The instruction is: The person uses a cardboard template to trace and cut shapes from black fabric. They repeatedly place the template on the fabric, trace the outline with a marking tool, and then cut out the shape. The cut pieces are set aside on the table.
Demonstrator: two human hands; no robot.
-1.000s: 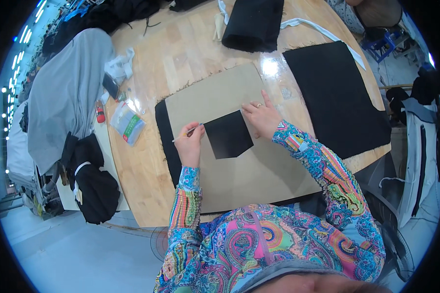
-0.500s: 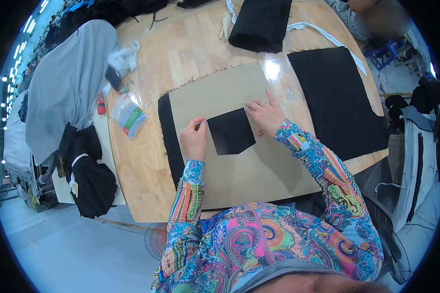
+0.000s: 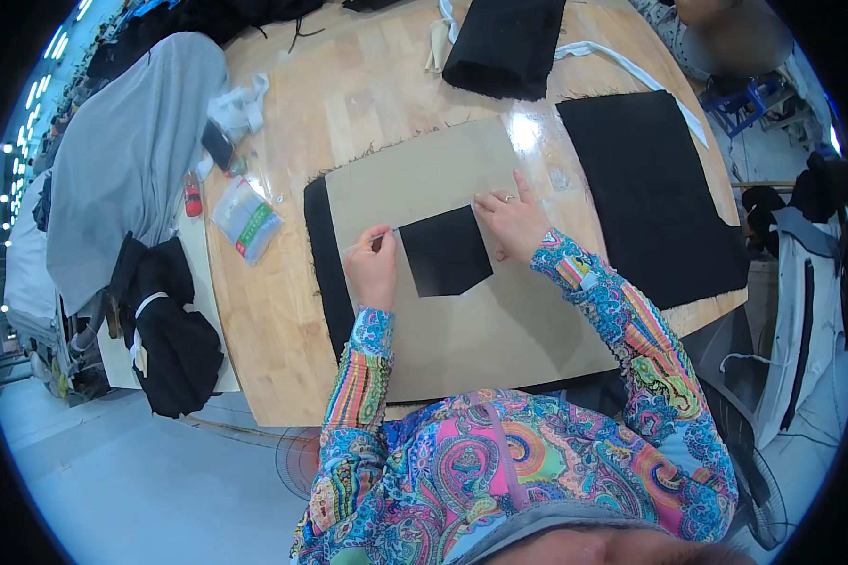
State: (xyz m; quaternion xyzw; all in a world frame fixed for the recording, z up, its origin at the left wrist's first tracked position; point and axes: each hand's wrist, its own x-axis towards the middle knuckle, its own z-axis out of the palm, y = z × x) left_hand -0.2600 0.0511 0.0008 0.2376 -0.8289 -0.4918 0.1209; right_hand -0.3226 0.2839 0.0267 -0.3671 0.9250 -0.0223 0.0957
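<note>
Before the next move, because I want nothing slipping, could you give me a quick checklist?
1. Flat beige sheet over black fabric: ok.
2. Right hand at upper right corner of black five-sided shape: ok.
3. Left hand holding slim stick-like tool near upper left corner: ok.
4. Tool's tip touching the sheet: cannot tell, too small.
5. Translucent plastic packet with green band apart from the sheet: ok.

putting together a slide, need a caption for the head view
Left hand and right hand near the upper corners of a black five-sided shape against a beige sheet.
</note>
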